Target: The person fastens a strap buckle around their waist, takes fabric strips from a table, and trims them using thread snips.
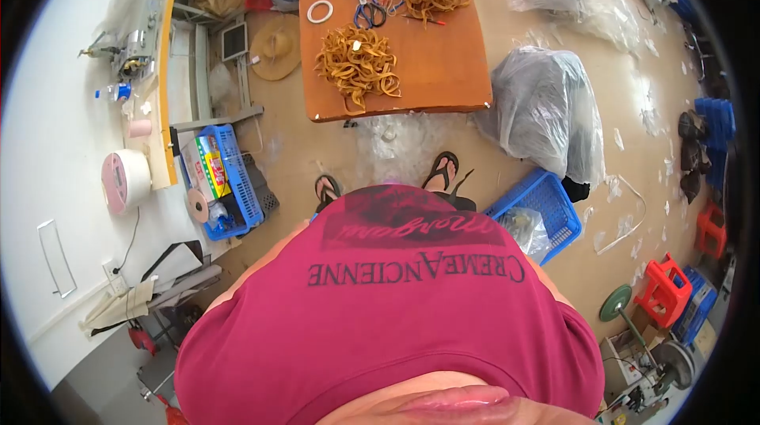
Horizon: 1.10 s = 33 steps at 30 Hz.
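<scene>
Neither hand shows, so whether they grip anything cannot be told; the red shirt (396, 306) fills the near view. Beyond two sandalled feet (441, 172) stands a wooden table (443, 69) bearing two heaps of rubber bands (358, 61), one pair of scissors (368, 12) and one tape ring (320, 11). Two blue baskets (546, 203) flank the feet.

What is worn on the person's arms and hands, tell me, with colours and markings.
Neither hand is in view. The crimson shirt carries dark printed lettering, seen upside down from the head camera. Narrow bare strips along its sides may be the upper arms, with no sleeve visible on them. Below are dark flip-flops.
</scene>
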Motion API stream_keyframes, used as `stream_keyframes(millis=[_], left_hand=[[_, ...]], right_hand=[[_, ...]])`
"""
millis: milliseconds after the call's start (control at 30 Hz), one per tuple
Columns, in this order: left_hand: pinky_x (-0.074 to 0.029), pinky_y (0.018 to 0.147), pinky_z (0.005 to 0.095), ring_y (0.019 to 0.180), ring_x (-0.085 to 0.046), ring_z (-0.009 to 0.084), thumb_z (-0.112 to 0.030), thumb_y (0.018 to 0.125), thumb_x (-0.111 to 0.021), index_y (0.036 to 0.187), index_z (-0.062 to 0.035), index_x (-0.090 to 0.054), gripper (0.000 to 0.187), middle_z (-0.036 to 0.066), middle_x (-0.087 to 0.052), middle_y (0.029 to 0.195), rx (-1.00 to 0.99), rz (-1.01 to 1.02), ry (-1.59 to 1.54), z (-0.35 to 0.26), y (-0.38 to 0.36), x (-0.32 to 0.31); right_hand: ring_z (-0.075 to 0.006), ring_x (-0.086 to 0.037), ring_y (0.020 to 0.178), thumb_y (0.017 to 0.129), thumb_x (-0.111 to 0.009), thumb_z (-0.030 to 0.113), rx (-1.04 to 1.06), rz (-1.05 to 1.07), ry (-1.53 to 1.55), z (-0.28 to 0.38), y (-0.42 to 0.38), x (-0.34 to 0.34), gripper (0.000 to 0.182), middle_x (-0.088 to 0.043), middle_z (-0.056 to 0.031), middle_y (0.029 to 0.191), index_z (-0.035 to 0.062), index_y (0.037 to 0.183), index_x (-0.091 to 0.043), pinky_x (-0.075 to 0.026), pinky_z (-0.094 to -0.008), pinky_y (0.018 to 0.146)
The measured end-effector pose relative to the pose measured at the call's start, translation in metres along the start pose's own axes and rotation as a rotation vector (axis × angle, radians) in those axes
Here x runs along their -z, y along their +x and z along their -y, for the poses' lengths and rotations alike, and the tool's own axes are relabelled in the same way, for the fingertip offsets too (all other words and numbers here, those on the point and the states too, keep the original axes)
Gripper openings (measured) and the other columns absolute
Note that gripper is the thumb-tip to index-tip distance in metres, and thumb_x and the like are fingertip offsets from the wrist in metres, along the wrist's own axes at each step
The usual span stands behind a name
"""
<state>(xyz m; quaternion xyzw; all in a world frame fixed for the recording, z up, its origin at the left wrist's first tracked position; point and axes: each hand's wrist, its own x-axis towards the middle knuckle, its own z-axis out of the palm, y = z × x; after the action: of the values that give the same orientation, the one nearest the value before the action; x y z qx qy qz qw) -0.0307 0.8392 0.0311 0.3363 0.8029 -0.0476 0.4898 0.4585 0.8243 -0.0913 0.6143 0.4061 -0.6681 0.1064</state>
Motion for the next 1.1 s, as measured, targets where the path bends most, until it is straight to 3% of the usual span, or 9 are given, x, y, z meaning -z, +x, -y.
stream_keyframes(millis=[133,233,433,533,633,833,933,1000,1100], left_hand=[[-0.051,0.071,0.0383,0.077,-0.065,0.0244,-0.030,0.072,-0.071,0.104,-0.0029,-0.060,0.043,0.014,-0.066,0.091,0.066,0.044,-0.015,0.004,0.007,0.016],[-0.051,0.071,0.0382,0.077,-0.065,0.0241,-0.029,0.073,-0.071,0.104,-0.0029,-0.060,0.043,0.014,-0.066,0.091,0.102,0.083,-0.026,0.017,0.020,0.041],[-0.052,0.070,0.0381,0.076,-0.065,0.0235,-0.028,0.073,-0.070,0.104,-0.0028,-0.059,0.041,0.013,-0.066,0.091,0.235,0.322,-0.208,0.033,0.061,0.120],[-0.052,0.070,0.0380,0.076,-0.065,0.0232,-0.027,0.074,-0.070,0.104,-0.0027,-0.059,0.040,0.013,-0.066,0.091,0.385,0.485,-0.405,0.028,0.072,0.140],[-0.052,0.070,0.0379,0.075,-0.065,0.0229,-0.026,0.074,-0.070,0.104,-0.0027,-0.059,0.040,0.013,-0.066,0.091,0.576,0.623,-0.603,0.012,0.072,0.147],[-0.052,0.070,0.0378,0.074,-0.065,0.0223,-0.024,0.075,-0.069,0.105,-0.0026,-0.058,0.038,0.012,-0.065,0.091,0.848,0.771,-0.644,-0.018,0.119,0.128],[-0.053,0.072,0.0361,0.076,-0.065,0.0221,-0.023,0.073,-0.071,0.104,-0.0017,-0.057,0.040,0.012,-0.065,0.094,0.408,0.962,-0.181,0.013,0.201,0.117],[-0.052,0.072,0.0344,0.078,-0.063,0.0192,-0.024,0.073,-0.073,0.104,-0.0024,-0.057,0.041,0.009,-0.065,0.092,0.258,0.801,-0.044,-0.038,0.222,0.124],[-0.051,0.072,0.0322,0.078,-0.060,0.0162,-0.028,0.074,-0.073,0.106,-0.0034,-0.057,0.043,0.007,-0.063,0.090,-0.084,0.214,-0.005,-0.069,0.286,0.131]], right_hand=[[-0.0312,-0.062,0.096,0.080,-0.064,0.033,0.049,-0.076,-0.058,0.040,-0.029,0.017,0.038,-0.066,-0.0179,0.091,0.0038,0.105,-0.063,-0.048,-0.0381,0.082],[-0.0342,-0.063,0.090,0.081,-0.061,0.027,0.044,-0.386,-0.086,0.049,-0.021,0.003,0.029,-0.065,-0.0192,0.087,0.0021,0.096,-0.063,-0.048,-0.0407,0.079],[-0.0355,-0.062,0.087,0.086,-0.056,0.028,-0.027,-0.529,0.104,0.038,0.004,-0.036,0.027,-0.065,-0.0190,0.087,0.0026,0.089,-0.064,-0.048,-0.0420,0.075],[-0.0377,-0.061,0.087,0.091,-0.048,0.031,-0.075,-0.309,0.224,-0.029,0.029,-0.079,0.032,-0.065,-0.0177,0.089,0.0038,0.090,-0.065,-0.047,-0.0432,0.073],[-0.0393,-0.060,0.090,0.091,-0.048,0.036,-0.015,-0.175,-0.158,-0.046,0.027,-0.086,0.038,-0.065,-0.0196,0.093,0.0028,0.093,-0.065,-0.047,-0.0425,0.077],[-0.0372,-0.059,0.096,0.088,-0.051,0.041,-0.114,-0.064,-0.258,0.069,-0.007,-0.011,0.042,-0.064,-0.0211,0.098,0.0024,0.094,-0.065,-0.047,-0.0423,0.082],[-0.0386,-0.059,0.091,0.081,-0.059,0.034,-0.080,-0.103,-0.552,0.140,0.005,0.032,0.033,-0.061,-0.0198,0.096,0.0038,0.092,-0.065,-0.048,-0.0429,0.080],[-0.0368,-0.056,0.096,0.077,-0.064,0.033,0.120,-0.214,-0.739,0.122,0.031,0.050,0.031,-0.058,-0.0165,0.101,0.0077,0.094,-0.063,-0.046,-0.0425,0.083],[-0.0342,-0.050,0.105,0.073,-0.066,0.034,0.450,-0.247,-0.839,0.104,0.055,0.063,0.039,-0.054,-0.0143,0.111,0.0103,0.103,-0.060,-0.041,-0.0436,0.089]])
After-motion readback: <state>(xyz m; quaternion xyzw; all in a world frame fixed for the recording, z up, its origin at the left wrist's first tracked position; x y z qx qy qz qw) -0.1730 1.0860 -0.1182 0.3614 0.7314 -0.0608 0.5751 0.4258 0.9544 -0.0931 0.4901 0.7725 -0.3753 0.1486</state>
